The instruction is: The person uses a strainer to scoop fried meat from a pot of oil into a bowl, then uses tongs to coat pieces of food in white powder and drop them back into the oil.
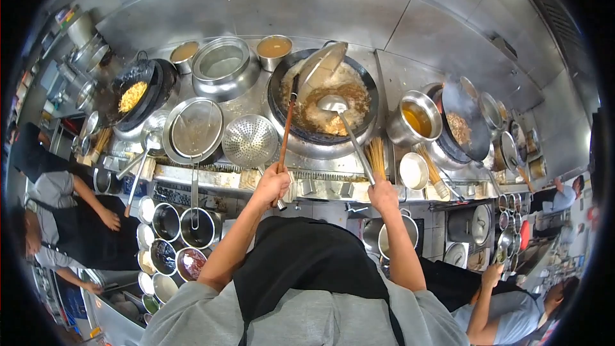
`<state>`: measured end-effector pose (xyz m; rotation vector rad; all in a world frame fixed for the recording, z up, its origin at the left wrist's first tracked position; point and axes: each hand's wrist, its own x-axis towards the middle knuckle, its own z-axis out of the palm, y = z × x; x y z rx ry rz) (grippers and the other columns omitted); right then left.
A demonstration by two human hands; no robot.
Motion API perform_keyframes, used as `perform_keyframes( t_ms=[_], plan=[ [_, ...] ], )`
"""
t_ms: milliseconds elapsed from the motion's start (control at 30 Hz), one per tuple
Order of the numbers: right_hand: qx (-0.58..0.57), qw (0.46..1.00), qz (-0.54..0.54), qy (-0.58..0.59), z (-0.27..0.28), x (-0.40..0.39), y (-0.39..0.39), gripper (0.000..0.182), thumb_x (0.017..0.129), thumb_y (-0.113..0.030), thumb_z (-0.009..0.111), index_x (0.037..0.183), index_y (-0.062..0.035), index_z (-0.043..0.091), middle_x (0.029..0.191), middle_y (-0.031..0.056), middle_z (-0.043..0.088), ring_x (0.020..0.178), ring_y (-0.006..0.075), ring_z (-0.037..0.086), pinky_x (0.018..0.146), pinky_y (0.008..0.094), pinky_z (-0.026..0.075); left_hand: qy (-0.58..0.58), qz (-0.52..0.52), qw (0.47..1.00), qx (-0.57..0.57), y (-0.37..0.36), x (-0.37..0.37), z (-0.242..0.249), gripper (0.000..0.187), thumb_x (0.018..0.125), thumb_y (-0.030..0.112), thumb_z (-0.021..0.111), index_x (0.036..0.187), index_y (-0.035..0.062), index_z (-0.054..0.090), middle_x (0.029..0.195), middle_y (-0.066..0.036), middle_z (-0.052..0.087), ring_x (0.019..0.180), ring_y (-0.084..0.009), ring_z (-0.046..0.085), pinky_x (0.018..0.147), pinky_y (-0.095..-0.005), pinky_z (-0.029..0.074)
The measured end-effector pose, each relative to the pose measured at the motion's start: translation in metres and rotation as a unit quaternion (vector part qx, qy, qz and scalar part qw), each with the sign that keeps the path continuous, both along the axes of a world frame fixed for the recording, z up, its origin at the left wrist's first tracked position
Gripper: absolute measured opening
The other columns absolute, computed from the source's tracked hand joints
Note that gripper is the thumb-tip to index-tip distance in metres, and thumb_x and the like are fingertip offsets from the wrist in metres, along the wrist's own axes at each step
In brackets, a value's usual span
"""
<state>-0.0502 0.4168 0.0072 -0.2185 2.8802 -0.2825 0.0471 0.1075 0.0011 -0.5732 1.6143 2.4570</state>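
Observation:
My left hand point(272, 186) is wrapped round the brown handle of a wide, shallow strainer point(323, 64). That strainer is tilted over the back of a large wok point(373, 99) on the middle burner. In my right hand point(383, 197) is the long metal handle of a ladle point(332, 103). The ladle's bowl sits at the surface of the bubbling brown oil point(359, 93) in the wok. Pale golden food pieces point(336, 126) show in the oil near the front side. What the strainer holds, if anything, I cannot make out.
Left of the wok stand a perforated skimmer point(250, 141), a mesh strainer on a pot point(195, 127) and a lidded pot point(221, 64). A pot of yellow oil point(416, 117) and a smoking wok point(471, 118) stand right. Co-workers point(83, 218) work on both sides.

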Motion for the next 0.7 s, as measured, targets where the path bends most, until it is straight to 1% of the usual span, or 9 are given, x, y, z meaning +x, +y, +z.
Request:
perform_keyframes(
  t_ms=[200, 233, 333, 433, 467, 567, 600, 633, 700],
  plan=[
    [-0.014, 1.0, 0.01, 0.018, -0.006, 0.003, 0.001, 0.028, 0.082, -0.018, 0.058, 0.107, -0.0078, 0.05, 0.089, 0.0245, 0.065, 0.087, 0.0436, 0.063, 0.078, 0.0543, 0.049, 0.017, 0.099, 0.994, -0.048, -0.001, -0.031, 0.006, 0.014, 0.081, 0.005, 0.05, 0.092, 0.0076, 0.042, 0.06, 0.0, 0.044, 0.04, -0.0091, 0.037, 0.036, -0.0253, 0.029],
    [-0.011, 1.0, 0.005, 0.014, -0.008, 0.003, 0.001, 0.028, 0.082, -0.018, 0.058, 0.107, -0.0079, 0.05, 0.088, 0.0246, 0.065, 0.087, 0.0436, 0.063, 0.078, 0.0543, 0.049, 0.023, 0.103, 0.991, -0.083, 0.0, -0.04, 0.006, 0.01, 0.08, 0.008, 0.051, 0.085, 0.007, 0.043, 0.056, 0.0, 0.043, 0.04, -0.0096, 0.039, 0.035, -0.0269, 0.03],
    [-0.016, 1.0, -0.008, 0.008, -0.01, 0.004, -0.002, 0.028, 0.082, -0.017, 0.057, 0.107, -0.008, 0.049, 0.086, 0.0249, 0.065, 0.086, 0.0439, 0.063, 0.078, 0.0542, 0.049, 0.025, 0.127, 0.984, -0.119, 0.002, -0.069, -0.015, 0.007, 0.079, 0.008, 0.05, 0.082, 0.0064, 0.043, 0.056, -0.001, 0.044, 0.04, -0.0107, 0.04, 0.035, -0.0281, 0.032],
    [-0.035, 0.999, -0.007, 0.013, -0.016, 0.008, -0.002, 0.028, 0.082, -0.017, 0.057, 0.107, -0.0082, 0.049, 0.085, 0.0253, 0.064, 0.085, 0.0443, 0.063, 0.077, 0.0541, 0.049, 0.003, 0.07, 0.997, 0.025, 0.007, -0.093, -0.014, 0.011, 0.078, 0.01, 0.051, 0.069, 0.008, 0.045, 0.055, 0.0, 0.044, 0.039, -0.0114, 0.04, 0.036, -0.0278, 0.032],
    [-0.047, 0.999, 0.0, 0.022, -0.017, 0.009, -0.001, 0.029, 0.082, -0.017, 0.057, 0.107, -0.0083, 0.048, 0.084, 0.0256, 0.064, 0.085, 0.0446, 0.063, 0.077, 0.0541, 0.049, -0.037, 0.046, 0.996, 0.069, 0.008, -0.102, -0.012, 0.016, 0.079, 0.01, 0.05, 0.064, 0.0099, 0.044, 0.053, 0.001, 0.041, 0.04, -0.011, 0.038, 0.038, -0.0276, 0.032],
    [-0.085, 0.996, -0.005, 0.028, -0.021, 0.01, 0.001, 0.026, 0.08, -0.018, 0.058, 0.101, -0.0052, 0.05, 0.084, 0.0248, 0.064, 0.085, 0.0437, 0.063, 0.076, 0.0533, 0.049, -0.102, 0.003, 0.974, 0.204, 0.016, -0.119, -0.01, 0.018, 0.08, 0.007, 0.047, 0.064, 0.0112, 0.041, 0.052, 0.004, 0.035, 0.043, -0.009, 0.034, 0.041, -0.0267, 0.033],
    [-0.118, 0.993, -0.006, 0.025, -0.026, 0.011, 0.002, 0.025, 0.079, -0.019, 0.059, 0.098, -0.0041, 0.051, 0.084, 0.0243, 0.064, 0.084, 0.0433, 0.062, 0.076, 0.0527, 0.048, -0.102, 0.0, 0.974, 0.204, 0.017, -0.121, -0.01, 0.018, 0.08, 0.007, 0.047, 0.064, 0.0112, 0.041, 0.052, 0.004, 0.035, 0.043, -0.009, 0.034, 0.041, -0.0267, 0.033],
    [-0.165, 0.985, -0.011, 0.041, -0.041, 0.011, 0.006, 0.024, 0.077, -0.017, 0.06, 0.092, -0.0016, 0.051, 0.08, 0.0226, 0.063, 0.082, 0.0433, 0.061, 0.074, 0.0496, 0.049, -0.109, -0.016, 0.963, 0.246, 0.019, -0.122, -0.011, 0.018, 0.08, 0.007, 0.047, 0.063, 0.0113, 0.041, 0.053, 0.004, 0.036, 0.043, -0.0086, 0.034, 0.041, -0.0264, 0.033],
    [-0.268, 0.962, -0.013, 0.06, -0.05, 0.019, 0.003, 0.023, 0.076, -0.015, 0.061, 0.09, -0.0007, 0.05, 0.067, 0.0177, 0.06, 0.063, 0.036, 0.061, 0.061, 0.0441, 0.049, -0.116, -0.034, 0.95, 0.287, 0.02, -0.125, -0.01, 0.019, 0.081, 0.008, 0.047, 0.063, 0.0114, 0.04, 0.053, 0.004, 0.036, 0.043, -0.0081, 0.034, 0.041, -0.0261, 0.033]
  ],
)
